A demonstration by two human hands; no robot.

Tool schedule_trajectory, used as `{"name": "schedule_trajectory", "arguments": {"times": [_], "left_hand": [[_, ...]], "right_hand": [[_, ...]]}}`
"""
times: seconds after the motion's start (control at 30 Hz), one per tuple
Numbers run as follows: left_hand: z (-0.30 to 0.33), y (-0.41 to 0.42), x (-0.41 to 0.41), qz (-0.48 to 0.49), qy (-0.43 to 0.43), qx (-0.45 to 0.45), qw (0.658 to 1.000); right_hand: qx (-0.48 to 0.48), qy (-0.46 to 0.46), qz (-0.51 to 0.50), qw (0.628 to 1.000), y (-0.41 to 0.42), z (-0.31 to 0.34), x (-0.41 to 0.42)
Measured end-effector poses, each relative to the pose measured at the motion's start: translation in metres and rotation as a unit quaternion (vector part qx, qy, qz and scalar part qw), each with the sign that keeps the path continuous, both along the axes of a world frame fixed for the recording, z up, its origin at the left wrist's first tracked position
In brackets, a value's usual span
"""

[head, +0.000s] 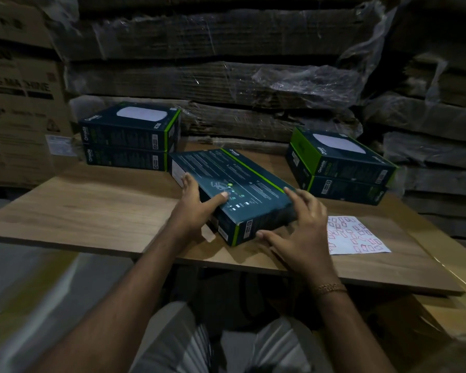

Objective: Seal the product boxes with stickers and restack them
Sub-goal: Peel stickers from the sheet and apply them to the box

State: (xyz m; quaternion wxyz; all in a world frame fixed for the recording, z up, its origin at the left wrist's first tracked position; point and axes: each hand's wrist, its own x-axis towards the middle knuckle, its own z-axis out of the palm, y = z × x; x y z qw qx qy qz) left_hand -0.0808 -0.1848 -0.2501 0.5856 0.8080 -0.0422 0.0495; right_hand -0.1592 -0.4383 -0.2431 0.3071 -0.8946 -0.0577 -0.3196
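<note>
Dim storeroom: flattened cardboard bundles point(226, 76) wrapped in plastic film are lining the back, and printed cartons point(19, 103) are standing at far left. Wooden surface point(78, 211) is running wide across the view, its near edge cutting diagonally above the person's lap.

Product box point(234, 184) is lying flat at centre, printed back face up, angled so one corner is pointing toward the near edge. Left hand point(197, 200) is gripping its left side, fingers going along the far left edge and thumb pressing on the top face. Right hand point(299, 227) is resting against the near right corner, fingers spread and mostly straight, thumb lying along the box's short end face; not curling round it.

Left stack point(129, 138) of two boxes is sitting at the back left, just beside the centre box's far corner. Right stack point(339, 168) of two boxes is sitting at the back right, apart from the centre box. Sticker sheet point(353, 235) is lying flat just right of the right hand, near the front edge. Bare wood is showing left of the centre box, out to the surface's left corner.
</note>
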Motion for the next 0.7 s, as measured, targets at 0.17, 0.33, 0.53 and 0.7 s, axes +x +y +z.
{"name": "schedule_trajectory", "arguments": {"times": [0.17, 0.33, 0.53, 0.7], "left_hand": [[-0.010, 0.005, 0.015, -0.047, 0.025, -0.062, 0.997], [-0.006, 0.000, 0.005, -0.016, -0.037, -0.039, 0.998], [0.008, -0.010, -0.024, 0.000, -0.081, -0.060, 0.995], [0.013, -0.003, -0.024, -0.040, -0.049, -0.149, 0.987]], "right_hand": [[-0.077, 0.050, -0.048, 0.995, -0.011, -0.011, 0.005], [-0.067, -0.012, -0.075, 0.995, -0.010, -0.015, 0.004], [-0.047, -0.050, -0.059, 0.996, -0.005, -0.014, -0.001], [-0.045, -0.077, -0.051, 0.995, -0.004, -0.014, 0.001]]}}
